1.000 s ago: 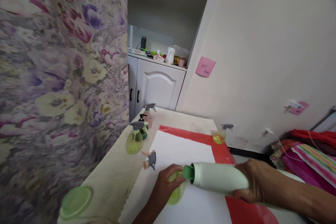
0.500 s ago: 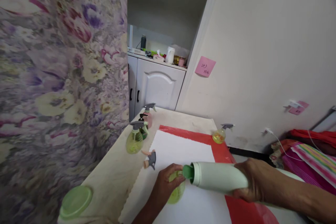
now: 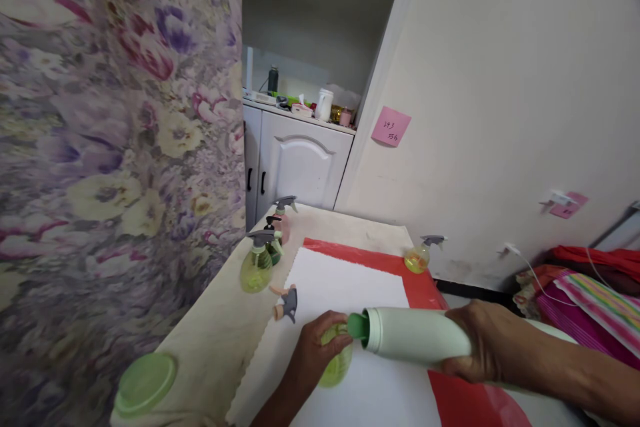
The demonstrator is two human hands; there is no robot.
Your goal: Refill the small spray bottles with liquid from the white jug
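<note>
My right hand is wrapped round a large pale green bottle, tipped nearly level with its mouth to the left. A green spout in that mouth meets the neck of a small yellow-green spray bottle. Around this neck the fingers of my left hand are closed, hiding part of it. The small bottle stands on a white sheet, without its spray head. Left of it a loose grey and tan spray head lies at the sheet's edge. Whether liquid flows cannot be made out.
Another yellow-green spray bottle, a dark pump bottle and a pink spray bottle stand at the table's left. A yellow spray bottle stands back right on red plastic. A green lid is front left.
</note>
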